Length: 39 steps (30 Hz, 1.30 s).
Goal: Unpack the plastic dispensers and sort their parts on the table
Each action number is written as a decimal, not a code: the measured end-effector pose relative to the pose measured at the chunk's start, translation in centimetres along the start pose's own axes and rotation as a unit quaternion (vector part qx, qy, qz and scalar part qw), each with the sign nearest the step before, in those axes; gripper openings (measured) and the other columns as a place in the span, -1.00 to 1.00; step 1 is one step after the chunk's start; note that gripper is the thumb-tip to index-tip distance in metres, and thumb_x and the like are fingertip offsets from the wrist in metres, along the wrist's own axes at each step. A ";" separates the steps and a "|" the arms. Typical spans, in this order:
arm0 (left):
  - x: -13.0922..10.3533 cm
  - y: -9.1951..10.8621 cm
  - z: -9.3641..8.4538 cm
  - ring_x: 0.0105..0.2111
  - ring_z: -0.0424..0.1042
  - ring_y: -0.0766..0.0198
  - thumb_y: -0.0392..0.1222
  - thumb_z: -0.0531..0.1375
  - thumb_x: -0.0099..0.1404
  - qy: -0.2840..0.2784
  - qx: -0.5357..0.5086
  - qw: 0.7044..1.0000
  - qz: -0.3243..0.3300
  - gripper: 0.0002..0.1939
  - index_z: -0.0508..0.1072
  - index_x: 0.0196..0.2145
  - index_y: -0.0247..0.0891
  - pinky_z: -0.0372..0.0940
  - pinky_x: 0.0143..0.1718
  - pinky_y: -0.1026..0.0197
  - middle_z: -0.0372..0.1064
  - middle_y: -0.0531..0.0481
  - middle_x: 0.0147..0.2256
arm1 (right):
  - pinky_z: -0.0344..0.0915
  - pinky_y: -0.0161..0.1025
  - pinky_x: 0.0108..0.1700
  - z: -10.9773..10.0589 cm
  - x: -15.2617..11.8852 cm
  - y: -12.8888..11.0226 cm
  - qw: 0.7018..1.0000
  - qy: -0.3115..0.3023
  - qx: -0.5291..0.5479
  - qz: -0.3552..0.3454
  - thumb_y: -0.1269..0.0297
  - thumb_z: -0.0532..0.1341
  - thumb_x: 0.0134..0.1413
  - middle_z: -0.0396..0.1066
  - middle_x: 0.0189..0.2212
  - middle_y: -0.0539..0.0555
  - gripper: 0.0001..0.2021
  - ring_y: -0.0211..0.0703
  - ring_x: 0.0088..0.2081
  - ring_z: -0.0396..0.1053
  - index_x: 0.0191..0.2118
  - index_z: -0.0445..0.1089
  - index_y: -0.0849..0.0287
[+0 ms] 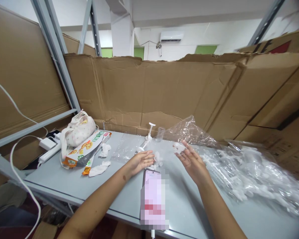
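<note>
Left hand (141,162) is open, can't tell if right hand (193,162) grips the white bit (177,147); I'd stay off the worktop (129,196) front edge.

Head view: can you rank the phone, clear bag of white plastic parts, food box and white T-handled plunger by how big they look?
1. Clear bag of white plastic parts
2. Phone and food box: too alike to rank; phone nearer the camera
3. White T-handled plunger
</note>
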State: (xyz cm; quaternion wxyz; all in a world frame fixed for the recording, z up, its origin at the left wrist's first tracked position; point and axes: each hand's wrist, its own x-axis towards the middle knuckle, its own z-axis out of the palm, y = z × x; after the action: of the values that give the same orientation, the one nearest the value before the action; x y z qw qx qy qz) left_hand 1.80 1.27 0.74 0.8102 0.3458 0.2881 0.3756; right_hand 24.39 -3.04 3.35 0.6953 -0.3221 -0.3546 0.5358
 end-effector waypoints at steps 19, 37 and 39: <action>-0.5 0.5 0.3 -0.06 0.37 0.10 -0.21 0.22 0.15 0.012 0.035 0.999 0.019 -0.59 0.35 -0.05 -0.40 0.13 0.09 0.06 0.24 -0.34 0.03 | 0.19 -0.06 0.11 0.5 -0.2 0.0 0.999 -0.003 -0.019 -0.034 0.11 0.31 -0.12 0.41 -0.06 0.14 -0.64 -0.04 0.00 0.33 -0.15 0.44 0.12; -1.9 0.5 1.5 0.05 0.27 0.04 -0.16 0.21 0.18 -0.146 0.109 0.983 0.031 -0.51 0.28 0.07 -0.15 0.03 0.14 -0.02 0.03 -0.19 0.19 | 0.25 0.00 0.01 -2.3 1.4 2.7 0.966 0.081 -0.240 -0.048 0.05 0.37 -0.35 0.46 -0.18 0.10 -0.63 0.03 -0.08 0.37 -0.32 0.48 0.08; -2.3 0.3 1.9 0.08 0.23 0.03 -0.17 0.19 0.19 -0.186 0.130 0.974 0.025 -0.51 0.26 0.09 -0.10 0.01 0.15 -0.05 -0.03 -0.14 0.21 | 0.23 0.04 0.02 -2.9 1.6 3.2 0.963 -0.005 -0.268 -0.020 -0.01 0.35 -0.35 0.45 -0.13 0.13 -0.58 0.09 -0.06 0.36 -0.27 0.47 0.07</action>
State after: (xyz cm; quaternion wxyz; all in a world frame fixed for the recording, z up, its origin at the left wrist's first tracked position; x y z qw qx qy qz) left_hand 1.80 -1.07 2.56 0.7879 0.5191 0.1696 0.2846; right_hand 25.44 -1.00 -0.62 0.5927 -0.4868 -0.4946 0.4088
